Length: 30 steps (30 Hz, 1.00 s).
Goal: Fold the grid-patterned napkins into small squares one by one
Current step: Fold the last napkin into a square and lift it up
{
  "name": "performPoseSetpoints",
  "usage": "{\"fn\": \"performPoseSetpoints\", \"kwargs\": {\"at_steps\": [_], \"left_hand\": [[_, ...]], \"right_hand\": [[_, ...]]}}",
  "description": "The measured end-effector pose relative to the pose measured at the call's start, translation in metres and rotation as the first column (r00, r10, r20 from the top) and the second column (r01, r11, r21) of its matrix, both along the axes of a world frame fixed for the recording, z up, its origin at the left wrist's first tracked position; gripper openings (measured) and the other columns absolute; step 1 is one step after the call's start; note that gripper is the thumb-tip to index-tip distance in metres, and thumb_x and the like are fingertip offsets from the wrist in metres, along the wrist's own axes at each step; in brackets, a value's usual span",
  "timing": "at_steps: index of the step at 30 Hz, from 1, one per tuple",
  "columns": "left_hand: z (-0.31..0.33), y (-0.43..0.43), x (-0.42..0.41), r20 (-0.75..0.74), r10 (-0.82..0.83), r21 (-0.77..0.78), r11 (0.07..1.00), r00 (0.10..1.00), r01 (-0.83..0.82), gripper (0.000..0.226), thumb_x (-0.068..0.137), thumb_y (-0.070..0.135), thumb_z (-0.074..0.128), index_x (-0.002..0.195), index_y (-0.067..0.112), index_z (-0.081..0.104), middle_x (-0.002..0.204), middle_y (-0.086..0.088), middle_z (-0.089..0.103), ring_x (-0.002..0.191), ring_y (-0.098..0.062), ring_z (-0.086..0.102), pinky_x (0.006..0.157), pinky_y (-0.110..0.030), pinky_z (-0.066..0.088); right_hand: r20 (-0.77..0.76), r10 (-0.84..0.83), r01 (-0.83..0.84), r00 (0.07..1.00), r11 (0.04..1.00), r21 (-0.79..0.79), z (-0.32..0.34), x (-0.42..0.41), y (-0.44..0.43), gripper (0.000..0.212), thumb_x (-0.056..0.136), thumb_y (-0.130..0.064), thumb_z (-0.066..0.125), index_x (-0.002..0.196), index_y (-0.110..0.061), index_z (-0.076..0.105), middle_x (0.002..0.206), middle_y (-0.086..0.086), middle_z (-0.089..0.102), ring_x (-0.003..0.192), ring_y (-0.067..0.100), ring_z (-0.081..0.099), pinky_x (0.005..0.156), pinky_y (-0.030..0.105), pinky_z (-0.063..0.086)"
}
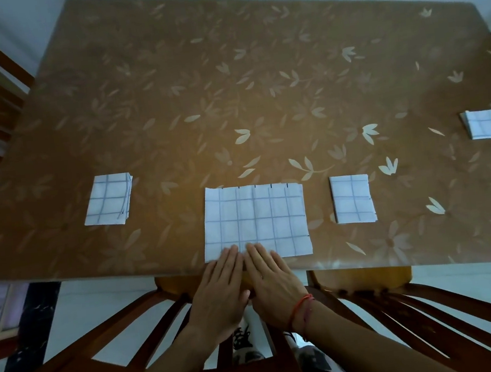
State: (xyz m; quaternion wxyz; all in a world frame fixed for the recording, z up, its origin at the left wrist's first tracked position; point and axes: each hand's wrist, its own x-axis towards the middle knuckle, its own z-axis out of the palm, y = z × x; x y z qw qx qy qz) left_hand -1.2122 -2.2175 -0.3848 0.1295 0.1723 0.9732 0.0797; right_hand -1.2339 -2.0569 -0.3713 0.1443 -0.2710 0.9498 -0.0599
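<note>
Both hands lie flat side by side at the near edge of the counter (pixel 255 63), the left hand (pixel 219 294) and right hand (pixel 274 285) with fingers (pixel 230 257) straight and close together, gripping nothing, tips pressing the near edge of the large napkin (pixel 255 221). It lies partly folded, still a wide rectangle, its near edge almost at the counter's rim. Beyond it sit three small folded ones: the left square (pixel 108 200), the right square (pixel 352 199) and the far-right square (pixel 487 123). If the palms slide unevenly, the layers could skew or slip off the edge.
</note>
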Motion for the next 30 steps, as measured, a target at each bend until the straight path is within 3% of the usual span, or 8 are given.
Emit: {"fn": "performPoseSetpoints", "kwargs": {"at_steps": [7, 13, 21, 25, 30], "left_hand": [[-0.001, -0.004, -0.004, -0.004, -0.025, -0.019, 1.0, 1.0, 0.025, 0.065, 0.094, 0.041, 0.032, 0.148, 0.004, 0.032, 0.157, -0.014, 0.028, 0.147, -0.026, 0.021, 0.113, -0.046, 0.018], [-0.004, -0.016, 0.0, 0.0, 0.07, -0.049, 0.996, 0.998, -0.07, 0.071, 0.093, 0.047, 0.031, 0.151, 0.006, 0.024, 0.16, -0.017, 0.017, 0.148, -0.031, 0.015, 0.113, -0.052, 0.021], [-0.01, -0.02, 0.004, 0.015, 0.057, -0.069, 0.996, 0.998, -0.055, 0.074, 0.094, 0.053, 0.03, 0.153, 0.009, 0.021, 0.161, -0.016, 0.01, 0.149, -0.034, 0.007, 0.114, -0.054, 0.018], [-0.01, -0.021, 0.003, 0.011, 0.04, -0.084, 0.996, 0.999, -0.039, 0.073, 0.096, 0.052, 0.028, 0.153, 0.008, 0.021, 0.161, -0.017, 0.009, 0.149, -0.035, 0.005, 0.115, -0.053, 0.016], [-0.009, -0.021, 0.003, 0.011, 0.034, -0.089, 0.995, 0.999, -0.033, 0.071, 0.097, 0.052, 0.028, 0.152, 0.007, 0.024, 0.161, -0.018, 0.012, 0.149, -0.035, 0.008, 0.115, -0.052, 0.016]], "right_hand": [[0.023, 0.004, -0.005, 1.0, 1.0, 0.029, -0.003, -0.001, 0.0, 0.091, 0.07, -0.042, 0.073, 0.143, -0.001, 0.038, 0.15, 0.019, 0.036, 0.139, 0.032, 0.034, 0.109, 0.048, 0.035], [0.047, 0.005, -0.008, 0.999, 0.999, 0.046, -0.004, 0.0, -0.001, 0.094, 0.07, -0.041, 0.073, 0.144, 0.0, 0.032, 0.153, 0.02, 0.029, 0.141, 0.033, 0.03, 0.11, 0.048, 0.032], [0.035, -0.081, 0.076, 0.996, 0.988, 0.131, 0.002, 0.005, 0.04, 0.088, 0.077, -0.049, 0.056, 0.144, 0.003, 0.031, 0.153, 0.023, 0.027, 0.14, 0.036, 0.03, 0.106, 0.053, 0.038], [0.019, -0.124, 0.118, 0.992, 0.974, 0.196, 0.005, 0.009, 0.074, 0.085, 0.077, -0.046, 0.059, 0.14, 0.006, 0.038, 0.15, 0.025, 0.03, 0.138, 0.038, 0.034, 0.102, 0.056, 0.042], [0.017, -0.144, 0.134, 0.989, 0.954, 0.268, 0.005, 0.011, 0.09, 0.085, 0.077, -0.053, 0.038, 0.136, 0.008, 0.044, 0.147, 0.028, 0.035, 0.135, 0.041, 0.039, 0.103, 0.056, 0.041]]}}
